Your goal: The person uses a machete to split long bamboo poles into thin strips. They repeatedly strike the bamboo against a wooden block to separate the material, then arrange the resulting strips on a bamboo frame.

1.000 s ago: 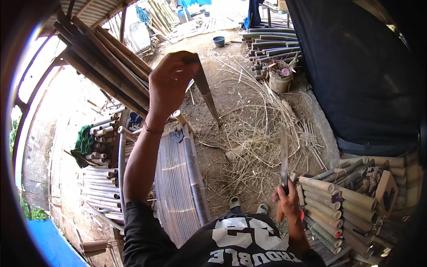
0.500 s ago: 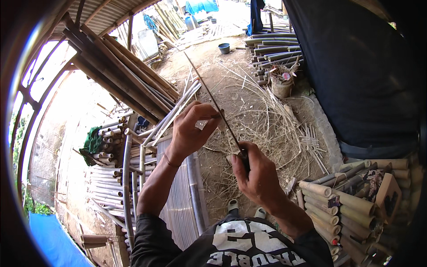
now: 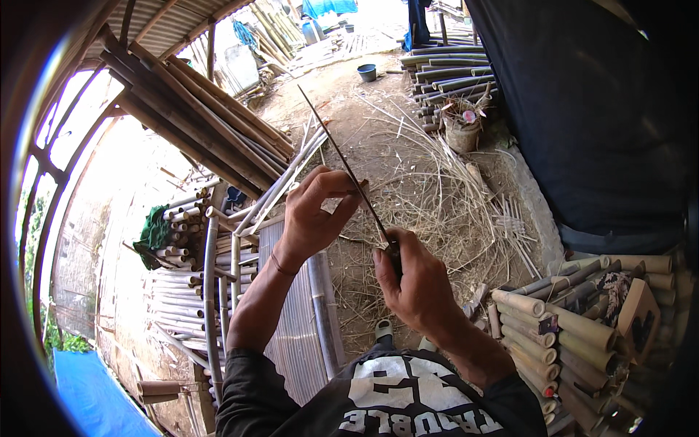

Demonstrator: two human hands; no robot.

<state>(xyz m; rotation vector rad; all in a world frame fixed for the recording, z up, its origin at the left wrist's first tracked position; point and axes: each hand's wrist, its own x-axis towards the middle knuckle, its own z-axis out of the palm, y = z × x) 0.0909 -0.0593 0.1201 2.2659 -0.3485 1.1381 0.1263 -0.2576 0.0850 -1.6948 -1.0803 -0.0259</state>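
Left hand (image 3: 314,211) pinching a thin bamboo strip (image 3: 336,149); right hand (image 3: 411,280) gripping a knife handle (image 3: 393,255) near it. Cut bamboo tubes (image 3: 561,331) stacked right.

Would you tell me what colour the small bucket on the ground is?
Dark blue; the bucket shows in the head view.

1. Strong daylight comes from the upper left and washes the open side beyond the roof poles (image 3: 196,116) to plain white.
2. The dirt ground (image 3: 378,109) is brightly and evenly lit, with soft shadows.
3. The dark sheet (image 3: 582,109) on the right is nearly black, without detail.
4. Straight poles bend toward the rim, and the corners fall into black.
5. The centre is sharp; the far background is slightly soft.
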